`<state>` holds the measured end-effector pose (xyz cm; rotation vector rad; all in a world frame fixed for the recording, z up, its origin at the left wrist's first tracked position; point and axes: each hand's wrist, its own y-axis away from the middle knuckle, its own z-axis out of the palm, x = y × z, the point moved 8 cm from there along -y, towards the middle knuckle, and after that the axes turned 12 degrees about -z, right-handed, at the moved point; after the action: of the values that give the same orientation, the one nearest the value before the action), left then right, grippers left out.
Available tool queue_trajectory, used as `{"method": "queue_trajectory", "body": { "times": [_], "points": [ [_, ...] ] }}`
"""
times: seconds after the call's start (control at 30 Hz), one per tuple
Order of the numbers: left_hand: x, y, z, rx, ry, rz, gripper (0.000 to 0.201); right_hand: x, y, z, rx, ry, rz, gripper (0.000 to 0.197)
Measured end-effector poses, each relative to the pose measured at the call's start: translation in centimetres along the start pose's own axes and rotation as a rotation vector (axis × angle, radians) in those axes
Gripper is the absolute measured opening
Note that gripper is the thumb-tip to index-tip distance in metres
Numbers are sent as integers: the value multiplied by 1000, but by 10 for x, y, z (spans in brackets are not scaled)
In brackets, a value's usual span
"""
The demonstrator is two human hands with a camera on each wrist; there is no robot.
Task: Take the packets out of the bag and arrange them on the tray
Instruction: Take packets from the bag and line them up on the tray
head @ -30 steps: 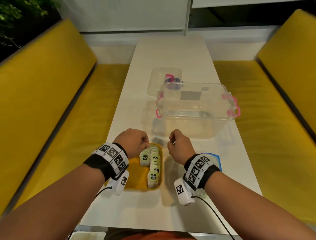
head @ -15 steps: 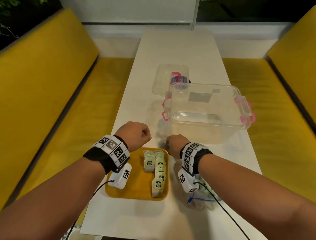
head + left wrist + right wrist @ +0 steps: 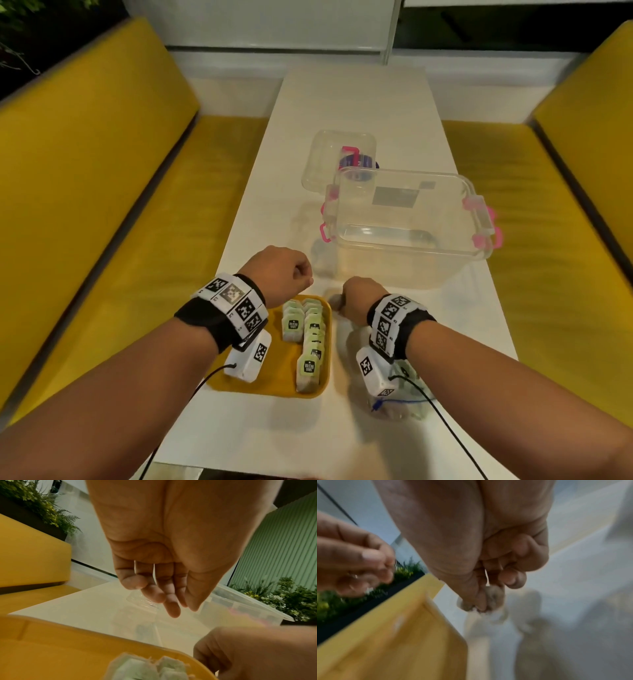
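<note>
The right hand (image 3: 356,294) has its grip pinching a tea bag (image 3: 467,605) just beside the yellow tray (image 3: 274,373); the left hand (image 3: 281,270) hangs loosely curled, holding nothing.

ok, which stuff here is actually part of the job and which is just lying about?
Job: yellow tray; packets lined up on it; clear bag under the right wrist; right hand pinching a pale packet, blurred; left hand, holding nothing.

Lying about: clear box with pink latches; loose lid; blue item at the lid; yellow benches.
</note>
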<state>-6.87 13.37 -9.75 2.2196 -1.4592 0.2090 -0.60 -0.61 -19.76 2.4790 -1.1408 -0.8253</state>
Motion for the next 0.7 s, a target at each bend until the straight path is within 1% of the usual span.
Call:
{"method": "queue_trajectory", "body": {
  "times": [0.03,0.07,0.13,0.17,0.2,0.27,0.3,0.33,0.43,0.53,0.6,0.63,0.7],
  "points": [
    [6,3,1,-2,16,14,8,0,6,-6,27,-37,-19,17],
    [13,6,3,-10,31,35,7,1,12,-13,70,-112,-39,18],
    [29,14,8,-39,31,95,8,1,27,-30,182,-313,-91,35],
    [37,19,11,-52,23,122,11,-2,35,-40,230,-402,-139,39],
    [44,23,14,-58,16,142,14,-7,43,-49,263,-468,-199,37],
    [54,29,17,-45,-5,151,21,-16,57,-61,301,-536,-307,21],
    [57,32,18,-22,-23,143,25,-18,63,-65,317,-544,-336,12],
    [60,34,17,8,-38,136,28,-19,69,-68,333,-559,-350,7],
    [63,41,13,92,-21,123,33,-18,81,-68,351,-665,-330,10],
    [64,48,12,142,-25,129,26,-21,90,-60,302,-838,-293,22],
    [64,52,9,168,-33,128,21,-22,96,-57,258,-900,-281,27],
    [62,53,5,180,-19,122,21,-21,98,-57,260,-892,-282,27],
    [60,56,-4,195,41,115,22,-19,101,-62,314,-748,-327,19]
  ]
}}
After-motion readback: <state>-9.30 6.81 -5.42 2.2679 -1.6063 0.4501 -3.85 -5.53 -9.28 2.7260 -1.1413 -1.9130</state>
